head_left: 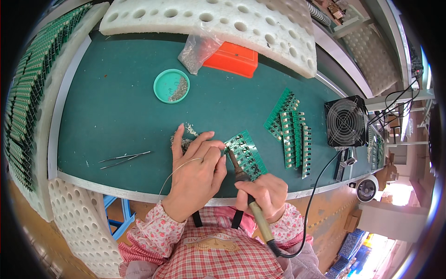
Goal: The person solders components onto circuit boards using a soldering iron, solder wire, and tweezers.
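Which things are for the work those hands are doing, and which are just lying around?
For the work, it seems:
soldering iron
thin wire
green circuit board

Probably just lying about now:
tweezers
orange container
clear bag

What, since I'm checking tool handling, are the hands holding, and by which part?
The right hand holds a soldering iron by the front of its handle; the left hand holds solder wire, its exact pinch point unclear.

black fan, right side | orange box, near white foam slab | blue frame (partly hidden), lower left
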`<state>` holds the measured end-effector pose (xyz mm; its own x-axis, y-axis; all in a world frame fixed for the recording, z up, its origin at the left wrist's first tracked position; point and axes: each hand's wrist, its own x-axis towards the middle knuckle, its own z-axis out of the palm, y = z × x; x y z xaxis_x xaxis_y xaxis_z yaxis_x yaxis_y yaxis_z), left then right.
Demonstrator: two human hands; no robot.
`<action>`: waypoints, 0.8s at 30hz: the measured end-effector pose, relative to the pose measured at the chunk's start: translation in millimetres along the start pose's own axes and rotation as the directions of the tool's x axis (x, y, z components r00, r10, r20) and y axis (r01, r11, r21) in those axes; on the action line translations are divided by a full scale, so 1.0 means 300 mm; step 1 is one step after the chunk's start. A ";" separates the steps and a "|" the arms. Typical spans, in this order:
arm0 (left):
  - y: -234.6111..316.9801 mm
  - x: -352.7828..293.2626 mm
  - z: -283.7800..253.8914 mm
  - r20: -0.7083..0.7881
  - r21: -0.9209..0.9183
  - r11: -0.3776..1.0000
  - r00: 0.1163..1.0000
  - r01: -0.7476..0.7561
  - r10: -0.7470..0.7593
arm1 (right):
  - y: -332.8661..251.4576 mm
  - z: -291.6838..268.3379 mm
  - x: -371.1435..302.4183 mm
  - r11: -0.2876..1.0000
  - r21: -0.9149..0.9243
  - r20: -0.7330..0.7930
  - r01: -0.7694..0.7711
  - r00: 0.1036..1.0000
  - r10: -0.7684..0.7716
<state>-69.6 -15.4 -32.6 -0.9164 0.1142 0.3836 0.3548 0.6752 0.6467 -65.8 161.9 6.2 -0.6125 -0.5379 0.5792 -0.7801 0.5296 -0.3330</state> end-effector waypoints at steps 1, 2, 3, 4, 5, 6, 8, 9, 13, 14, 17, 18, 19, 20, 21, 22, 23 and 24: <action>-0.002 -0.002 0.000 0.004 -0.001 1.000 1.000 0.006 -0.006 | 0.002 -0.003 -0.001 0.999 0.029 -0.010 -0.020 1.000 0.021; 0.000 -0.002 -0.001 0.003 -0.002 1.000 1.000 0.005 -0.005 | 0.002 -0.012 -0.003 0.999 0.028 -0.010 -0.020 1.000 0.020; 0.001 -0.001 -0.001 0.004 -0.020 1.000 1.000 0.019 -0.019 | 0.000 -0.022 -0.009 0.997 0.054 -0.032 -0.049 0.998 0.051; 0.002 0.000 -0.002 0.005 -0.037 0.999 0.999 0.033 -0.033 | 0.000 -0.029 -0.012 0.994 0.081 -0.054 -0.078 0.995 0.082; 0.005 0.001 -0.003 0.006 -0.038 0.999 0.999 0.031 -0.031 | 0.001 -0.034 -0.013 0.994 0.079 -0.055 -0.079 0.995 0.084; 0.007 0.002 -0.006 0.011 -0.036 0.999 0.999 0.037 -0.037 | 0.002 -0.038 -0.013 0.993 0.070 -0.071 -0.099 0.992 0.104; 0.008 0.003 -0.007 0.017 -0.033 0.999 0.999 0.042 -0.041 | 0.010 -0.040 -0.025 0.988 0.074 -0.094 -0.137 0.985 0.143; 0.007 0.003 -0.007 0.016 -0.028 0.999 0.999 0.045 -0.045 | 0.015 -0.041 -0.037 0.988 0.074 -0.096 -0.137 0.985 0.144; 0.008 0.006 -0.008 0.023 -0.015 0.999 0.999 0.039 -0.039 | 0.024 -0.037 -0.048 0.980 0.099 -0.092 -0.172 0.979 0.181; 0.007 0.006 -0.008 0.025 -0.014 0.999 0.999 0.038 -0.038 | 0.025 -0.031 -0.044 0.980 0.110 -0.096 -0.165 0.980 0.176; 0.005 0.003 -0.005 0.012 -0.005 0.999 0.999 0.040 -0.040 | 0.030 -0.021 -0.039 0.983 0.113 -0.107 -0.145 0.982 0.157; 0.005 0.003 -0.005 0.005 0.001 0.999 0.999 0.041 -0.041 | 0.031 -0.018 -0.038 0.983 0.113 -0.108 -0.145 0.982 0.157; 0.005 0.003 -0.005 -0.003 0.006 0.999 0.999 0.042 -0.042 | 0.031 -0.015 -0.037 0.982 0.120 -0.115 -0.146 0.980 0.160; 0.005 0.004 -0.005 -0.003 0.006 0.999 0.999 0.041 -0.041 | 0.032 -0.012 -0.038 0.981 0.127 -0.123 -0.147 0.979 0.163; 0.006 0.005 -0.006 -0.016 0.012 0.999 0.999 0.047 -0.047 | 0.032 -0.010 -0.037 0.981 0.127 -0.124 -0.147 0.979 0.163; 0.007 0.005 -0.006 -0.030 0.018 0.998 0.998 0.052 -0.052 | 0.032 -0.008 -0.037 0.981 0.129 -0.134 -0.145 0.978 0.162; 0.008 0.006 -0.006 -0.030 0.017 0.999 0.998 0.052 -0.051 | 0.032 -0.007 -0.037 0.981 0.131 -0.145 -0.143 0.976 0.162; 0.008 0.006 -0.007 -0.037 0.011 0.998 0.998 0.055 -0.055 | 0.033 -0.008 -0.043 0.981 0.130 -0.145 -0.143 0.976 0.162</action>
<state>-70.1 -14.9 -29.0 -0.9270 0.0500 0.3717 0.3015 0.6888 0.6593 -65.4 175.7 -2.8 -0.7054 -0.3442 0.6196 -0.6943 0.5113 -0.5065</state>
